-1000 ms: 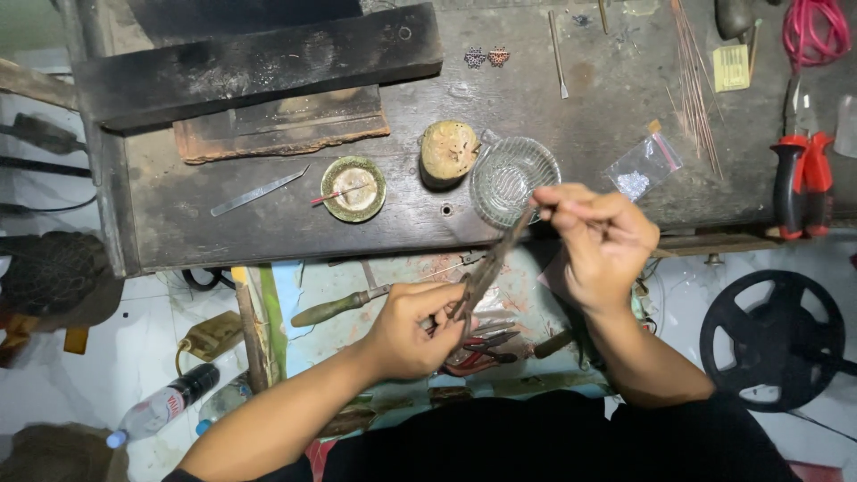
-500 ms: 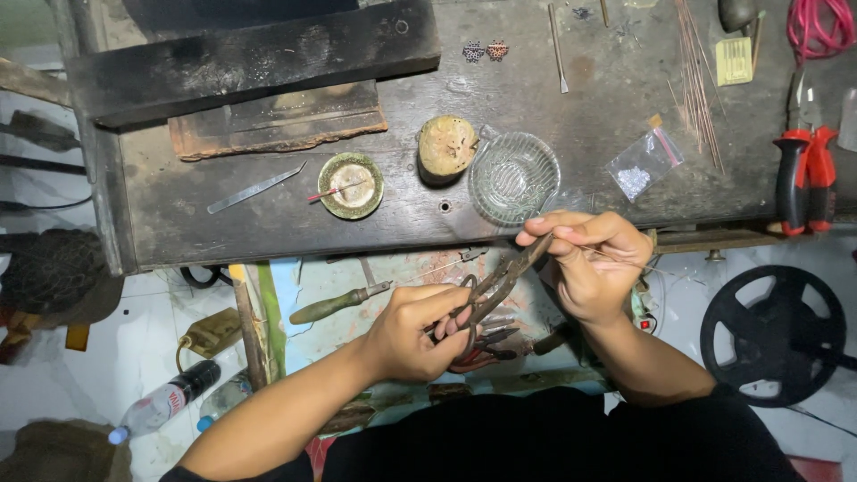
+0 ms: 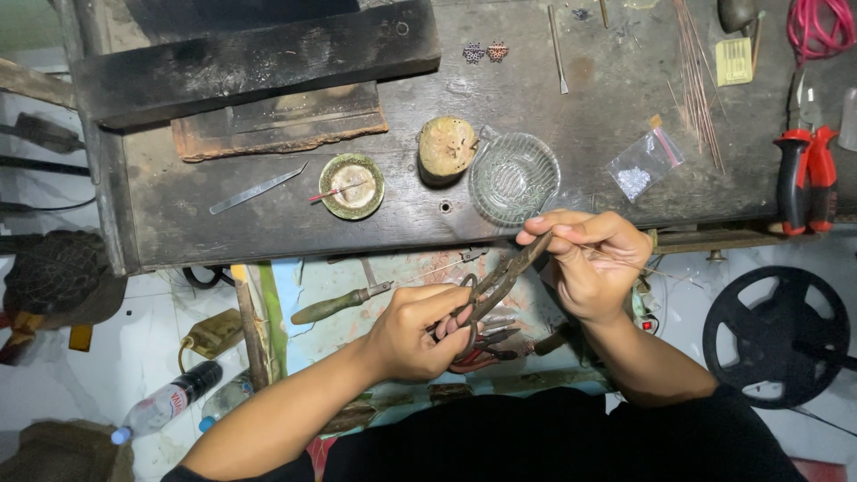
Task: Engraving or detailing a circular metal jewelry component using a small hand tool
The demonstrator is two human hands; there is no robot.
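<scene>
My left hand (image 3: 415,332) grips the looped handles of old rusty scissors (image 3: 491,286), whose blades point up and right toward my other hand. My right hand (image 3: 594,259) pinches a thin wire between thumb and fingers, right at the scissor tips. Both hands hover just below the front edge of a dark wooden workbench (image 3: 268,223). Whether the blades are closed on the wire is hidden by my fingers.
On the bench: a clear glass dish (image 3: 513,177), a round wooden stump (image 3: 446,147), a small brass bowl (image 3: 352,186) with a stick, a metal blade (image 3: 254,189), thin rods (image 3: 694,85), a small plastic bag (image 3: 643,165), red-handled pliers (image 3: 803,178). Below lie a green-handled tool (image 3: 335,305), bottles (image 3: 165,403), a black wheel (image 3: 775,335).
Both hands have dropped from beside the glass dish to below the bench edge. The scissors have tilted flatter, and the right hand has closed in on their tips.
</scene>
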